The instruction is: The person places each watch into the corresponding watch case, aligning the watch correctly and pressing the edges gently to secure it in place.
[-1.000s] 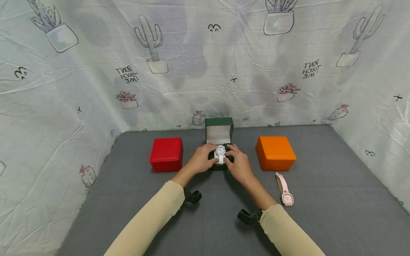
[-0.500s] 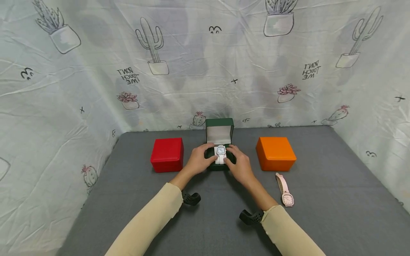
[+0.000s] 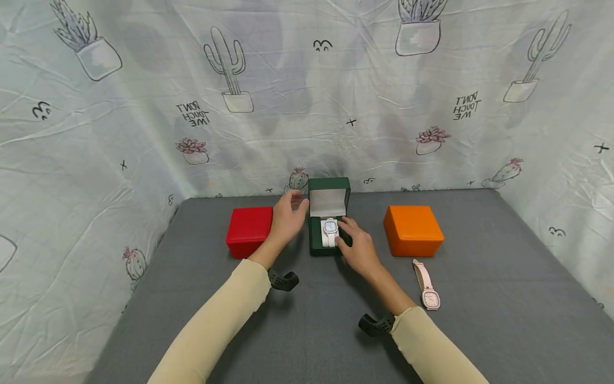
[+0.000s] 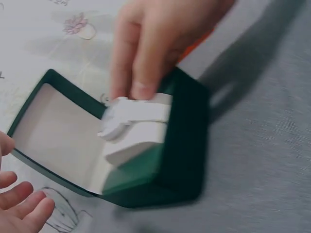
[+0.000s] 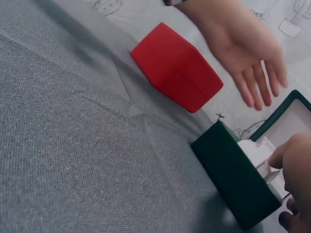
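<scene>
Green open-lidded box (image 3: 318, 252) holds a white square-faced watch (image 3: 330, 228); my left hand (image 3: 288, 217) spreads its fingers; my right hand (image 3: 359, 243), pinch unclear, should steady the watch squarely.

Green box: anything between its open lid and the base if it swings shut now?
Yes, the right hand: its fingers reach over the right side of the green box to the white watch, so the lid would likely meet them. The left hand is left of the box.

Backdrop (image 3: 307, 122) twice reads "DON'T TOUCH ME"; seemingly reversed.
</scene>
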`<state>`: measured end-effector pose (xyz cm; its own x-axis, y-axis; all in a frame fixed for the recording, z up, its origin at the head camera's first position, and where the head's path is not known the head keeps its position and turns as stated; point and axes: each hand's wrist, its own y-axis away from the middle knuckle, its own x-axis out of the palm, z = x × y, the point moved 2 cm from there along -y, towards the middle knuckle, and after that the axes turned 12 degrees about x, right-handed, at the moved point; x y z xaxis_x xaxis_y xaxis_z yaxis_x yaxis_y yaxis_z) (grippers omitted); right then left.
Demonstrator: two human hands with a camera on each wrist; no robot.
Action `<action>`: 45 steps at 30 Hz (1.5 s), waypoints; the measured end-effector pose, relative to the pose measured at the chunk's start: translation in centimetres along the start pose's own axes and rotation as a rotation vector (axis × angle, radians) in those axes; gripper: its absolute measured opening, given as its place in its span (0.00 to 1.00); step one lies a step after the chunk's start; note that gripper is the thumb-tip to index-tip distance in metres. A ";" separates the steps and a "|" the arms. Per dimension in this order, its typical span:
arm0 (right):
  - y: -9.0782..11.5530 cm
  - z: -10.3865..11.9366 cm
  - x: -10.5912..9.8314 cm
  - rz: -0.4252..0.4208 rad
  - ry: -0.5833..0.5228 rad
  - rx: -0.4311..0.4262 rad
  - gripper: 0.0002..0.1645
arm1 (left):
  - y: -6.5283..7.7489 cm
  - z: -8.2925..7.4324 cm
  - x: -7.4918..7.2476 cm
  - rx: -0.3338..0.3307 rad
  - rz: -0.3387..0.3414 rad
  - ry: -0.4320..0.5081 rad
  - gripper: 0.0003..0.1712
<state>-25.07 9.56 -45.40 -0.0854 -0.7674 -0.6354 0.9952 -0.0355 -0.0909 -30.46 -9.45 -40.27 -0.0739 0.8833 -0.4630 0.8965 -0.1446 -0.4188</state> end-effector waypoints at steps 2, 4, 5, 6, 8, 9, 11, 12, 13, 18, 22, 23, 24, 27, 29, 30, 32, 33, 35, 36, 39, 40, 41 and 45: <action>0.0 -0.3 0.0 -0.008 -0.013 0.008 0.30 | -0.7 -0.3 -0.2 0.005 0.000 0.005 0.24; 0.0 -0.6 -0.1 -0.016 -0.030 0.019 0.33 | -1.4 -0.7 -0.2 0.007 0.012 0.002 0.26; 0.1 -0.7 -0.2 -0.016 -0.042 0.028 0.36 | -1.7 -0.8 -0.2 0.007 0.022 -0.003 0.26; 0.0 -0.8 -0.2 -0.013 -0.057 0.040 0.38 | -2.0 -0.9 -0.2 0.005 0.034 -0.005 0.27; 0.1 -1.0 -0.2 0.002 -0.085 0.061 0.44 | -2.6 -1.1 -0.1 0.002 0.056 -0.012 0.27; 0.1 -1.1 -0.2 0.014 -0.095 0.073 0.46 | -2.9 -1.1 0.0 -0.007 0.067 -0.014 0.27; 0.1 -1.3 -0.2 0.039 -0.112 0.097 0.51 | -3.5 -0.9 0.2 -0.032 0.086 -0.011 0.28; 0.1 -1.4 -0.2 0.049 -0.122 0.106 0.54 | -3.7 -0.8 0.3 -0.048 0.092 -0.008 0.28; 0.1 -1.4 -0.1 0.058 -0.125 0.113 0.55 | -3.9 -0.7 0.4 -0.067 0.097 0.001 0.29; 0.0 -1.8 0.1 0.083 -0.145 0.139 0.61 | -4.4 0.1 0.8 -0.183 0.129 0.112 0.32; -0.1 -2.0 0.4 0.088 -0.165 0.135 0.61 | -4.6 1.1 1.0 -0.272 0.163 0.290 0.35; -0.2 -2.0 0.4 0.088 -0.172 0.133 0.60 | -4.6 1.3 1.0 -0.297 0.167 0.340 0.36; -0.2 -2.0 0.5 0.086 -0.176 0.128 0.60 | -4.6 1.6 1.1 -0.318 0.167 0.388 0.37; -0.2 -1.9 0.6 0.082 -0.184 0.118 0.59 | -4.6 2.1 1.4 -0.364 0.172 0.492 0.37; -0.2 -1.9 0.7 0.078 -0.180 0.111 0.59 | -4.6 2.2 1.6 -0.385 0.182 0.524 0.38; -0.2 -1.9 0.7 0.077 -0.180 0.111 0.59 | -4.5 2.3 1.6 -0.387 0.188 0.535 0.37; -0.2 -2.0 0.8 0.075 -0.178 0.111 0.59 | -4.5 2.3 1.8 -0.388 0.192 0.543 0.37; -0.2 -2.0 0.8 0.074 -0.178 0.112 0.59 | -4.4 2.3 1.8 -0.387 0.193 0.546 0.36; -0.2 -2.1 0.8 0.074 -0.183 0.120 0.59 | -4.3 2.3 2.0 -0.377 0.194 0.544 0.35; -0.2 -2.2 0.8 0.074 -0.184 0.121 0.60 | -4.3 2.3 2.1 -0.370 0.197 0.541 0.34; -0.2 -2.4 0.8 0.072 -0.185 0.124 0.61 | -4.1 2.5 2.2 -0.351 0.208 0.533 0.34; -0.2 -2.4 0.8 0.072 -0.187 0.124 0.62 | -4.0 2.7 2.3 -0.351 0.216 0.536 0.34; -0.1 -2.5 0.9 0.070 -0.188 0.124 0.62 | -3.9 2.8 2.4 -0.352 0.223 0.538 0.35; 0.0 -2.6 0.9 0.067 -0.194 0.118 0.62 | -3.6 3.3 2.7 -0.357 0.233 0.556 0.41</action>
<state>-25.31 10.56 -47.94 -0.0194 -0.8790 -0.4765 0.9979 -0.0461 0.0445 -35.29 -7.99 -42.60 0.2872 0.9579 -0.0015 0.9574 -0.2871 -0.0310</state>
